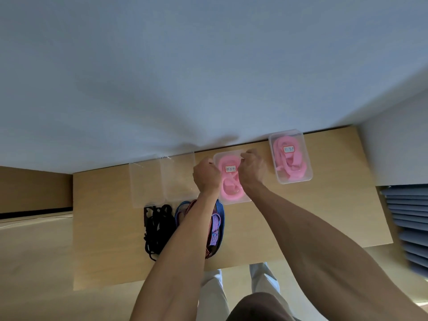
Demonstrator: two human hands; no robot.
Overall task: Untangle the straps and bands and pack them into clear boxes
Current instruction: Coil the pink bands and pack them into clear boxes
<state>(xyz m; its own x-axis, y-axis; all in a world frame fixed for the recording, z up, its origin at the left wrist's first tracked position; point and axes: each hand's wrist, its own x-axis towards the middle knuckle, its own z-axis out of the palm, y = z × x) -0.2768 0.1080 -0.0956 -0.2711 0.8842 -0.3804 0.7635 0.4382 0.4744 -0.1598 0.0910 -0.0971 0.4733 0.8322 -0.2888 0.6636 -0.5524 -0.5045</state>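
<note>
A light wooden rectangular table point(324, 216) carries everything. Both fists curl onto the far rim of a clear plastic box of pink bands point(231, 192): left hand point(206, 175) on one side, right hand point(252, 169) on the other. Right of this grip sits a second clear lidded box of pink bands point(290, 156); to its left, two empty clear boxes point(162, 179); nearer the person, tangled black straps point(157, 228) and striped blue-red bands point(218, 218).

- Pale blue-grey wall point(208, 66) fills the upper view, soft shadows across it.
- Light wooden bench point(335, 216) pushed flush against the wall.
- Tan floor point(34, 262) to the left and below; dark skirting strip along its far edge.
- Stack of blue-grey slats point(407, 218) at the right, blurred.
</note>
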